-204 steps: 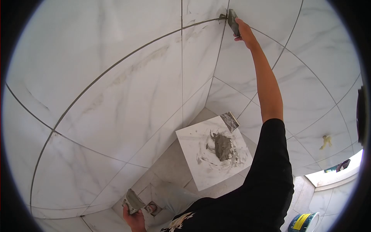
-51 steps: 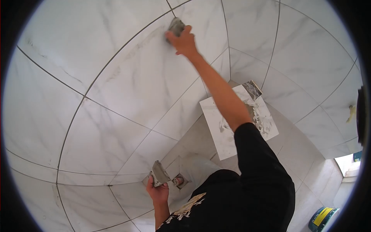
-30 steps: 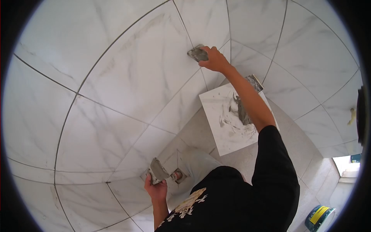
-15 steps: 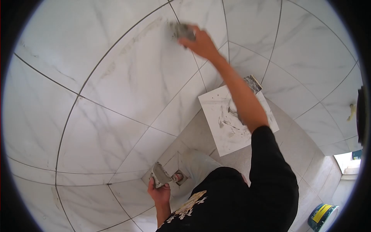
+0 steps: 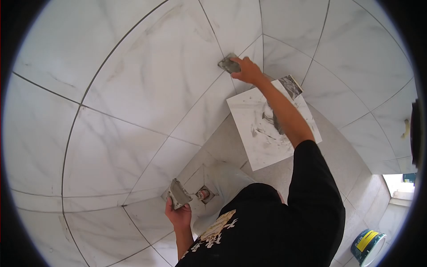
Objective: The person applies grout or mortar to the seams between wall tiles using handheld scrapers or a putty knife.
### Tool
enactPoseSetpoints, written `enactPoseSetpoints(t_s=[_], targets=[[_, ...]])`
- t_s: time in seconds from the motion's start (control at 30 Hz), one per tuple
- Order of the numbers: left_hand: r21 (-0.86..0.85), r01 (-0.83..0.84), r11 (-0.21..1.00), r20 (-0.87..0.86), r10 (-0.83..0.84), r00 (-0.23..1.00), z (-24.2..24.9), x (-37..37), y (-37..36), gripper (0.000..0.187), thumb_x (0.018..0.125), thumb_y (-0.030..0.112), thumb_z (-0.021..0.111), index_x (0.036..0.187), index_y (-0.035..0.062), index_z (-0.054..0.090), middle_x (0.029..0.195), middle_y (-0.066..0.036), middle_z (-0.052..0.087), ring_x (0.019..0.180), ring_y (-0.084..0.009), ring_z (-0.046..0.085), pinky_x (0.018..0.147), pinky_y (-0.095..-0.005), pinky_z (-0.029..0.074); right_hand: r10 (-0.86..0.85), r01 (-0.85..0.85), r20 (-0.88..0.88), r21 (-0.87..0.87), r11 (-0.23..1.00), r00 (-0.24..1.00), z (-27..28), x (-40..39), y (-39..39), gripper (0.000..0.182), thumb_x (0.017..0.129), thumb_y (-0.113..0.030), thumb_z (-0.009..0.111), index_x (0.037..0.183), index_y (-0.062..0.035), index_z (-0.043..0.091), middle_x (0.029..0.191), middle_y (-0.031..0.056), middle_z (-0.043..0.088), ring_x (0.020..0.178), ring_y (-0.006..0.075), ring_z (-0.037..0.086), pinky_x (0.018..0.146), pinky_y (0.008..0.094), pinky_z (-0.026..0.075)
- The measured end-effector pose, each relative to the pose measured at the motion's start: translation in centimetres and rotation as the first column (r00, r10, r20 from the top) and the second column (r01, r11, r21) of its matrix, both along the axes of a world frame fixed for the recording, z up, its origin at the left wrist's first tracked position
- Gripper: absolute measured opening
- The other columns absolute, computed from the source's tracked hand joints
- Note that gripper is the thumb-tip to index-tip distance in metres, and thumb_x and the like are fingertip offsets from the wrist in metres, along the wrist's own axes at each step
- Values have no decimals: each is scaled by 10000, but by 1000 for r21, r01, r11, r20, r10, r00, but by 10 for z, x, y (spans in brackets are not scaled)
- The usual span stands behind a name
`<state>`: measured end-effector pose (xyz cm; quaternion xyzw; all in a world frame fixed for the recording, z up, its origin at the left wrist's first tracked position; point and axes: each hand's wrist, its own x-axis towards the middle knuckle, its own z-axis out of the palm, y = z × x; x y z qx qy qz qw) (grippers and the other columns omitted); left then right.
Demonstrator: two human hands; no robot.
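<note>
My right hand [image 5: 248,71] is closed on a flat grey scraper [image 5: 229,63], pressed to the white marbled wall tiles [image 5: 178,66] where two joints meet. Low on the left, my left hand [image 5: 179,216] grips a rectangular, grout-smeared scraper [image 5: 179,194]; its exact kind is hard to make out. Behind my right forearm lies a loose white tile [image 5: 267,155] on the floor, with dark grey grout [image 5: 270,119] smeared over it.
A grey-streaked rectangular piece [image 5: 291,86] lies at the tile's far corner. Near my left hand a square floor opening [image 5: 205,194] holds a pipe end. A green bucket with a yellow label [image 5: 367,242] stands at lower right.
My right hand has slid the scraper down and to the right along the wall joint. My left hand stays low, its scraper slightly turned. The view has shifted a little.
</note>
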<state>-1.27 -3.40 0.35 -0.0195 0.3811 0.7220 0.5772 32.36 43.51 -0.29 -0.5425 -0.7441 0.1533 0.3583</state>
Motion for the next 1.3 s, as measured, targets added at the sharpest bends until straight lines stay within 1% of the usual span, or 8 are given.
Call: enactPoseSetpoints(t_s=[0.1, 0.2, 0.5, 0.77, 0.87, 1.0, 1.07, 1.3], targets=[[20, 28, 999, -29, -28, 999, 13, 7, 11, 326, 967, 272, 496, 1231, 111, 598, 1145, -63, 688, 927, -199, 703, 638, -334, 618, 13, 4, -249, 68, 998, 968, -5, -12, -1, 836, 747, -367, 755, 1416, -37, 377, 1023, 247, 631, 878, 286, 660, 729, 379, 536], [14, -5, 1000, -42, 6, 999, 12, 5, 2, 327, 965, 270, 501, 1233, 108, 596, 1144, -64, 687, 918, -200, 705, 639, -332, 619, -158, -1, -880, -178, 984, 449, 66, -56, -23, 818, 788, -410, 724, 1348, 68, 368, 921, 200, 647, 564, 224, 629, 477, 292, 504], [-18, -30, 999, 3, 30, 1000, -4, 12, -8, 308, 960, 246, 519, 1216, 100, 607, 1149, -49, 685, 944, -195, 695, 642, -326, 601, -35, -169, -566, -304, 938, 824, 93, -45, -34, 791, 806, -432, 723, 1395, -1, 417, 800, 132, 623, 602, 233, 631, 561, 328, 544], [-1, -6, 1000, -8, 6, 1000, 7, 10, -2, 330, 959, 253, 505, 1234, 96, 597, 1144, -61, 687, 934, -206, 698, 651, -326, 605, 24, 17, -153, 258, 966, 988, 48, -23, 15, 725, 784, -352, 733, 1445, -342, 435, 1175, 231, 496, 969, 374, 594, 887, 400, 495], [-29, -59, 998, 23, 59, 998, -1, 6, -8, 344, 957, 252, 501, 1249, 90, 584, 1144, -64, 685, 933, -207, 697, 643, -326, 603, 22, -18, 64, -60, 998, 998, -26, -13, -1, 785, 762, -358, 751, 1468, -321, 411, 1126, 228, 533, 987, 380, 596, 848, 405, 507], [26, 32, 999, 28, -33, 999, 4, 5, 5, 354, 957, 246, 500, 1257, 74, 574, 1188, -77, 668, 993, -212, 686, 694, -334, 608, -53, -1, -389, -136, 991, 920, -28, -14, 9, 805, 825, -419, 690, 1454, -19, 386, 999, 247, 635, 873, 301, 673, 750, 380, 549], [-7, 14, 1000, 16, -14, 1000, 10, 5, 1, 352, 957, 246, 504, 1254, 70, 577, 1198, -78, 664, 1012, -213, 681, 712, -336, 608, -193, -65, -836, -262, 963, 514, 60, -31, -12, 823, 836, -456, 676, 1423, 37, 376, 936, 209, 653, 680, 238, 680, 616, 312, 556], [-13, -71, 997, 12, 71, 997, 7, -3, -4, 337, 956, 238, 512, 1242, 78, 587, 1167, -66, 676, 974, -204, 689, 688, -339, 607, -119, -65, -682, -238, 969, 722, 103, -94, -29, 919, 776, -525, 697, 1389, 52, 327, 991, 271, 631, 722, 298, 675, 674, 358, 552]])
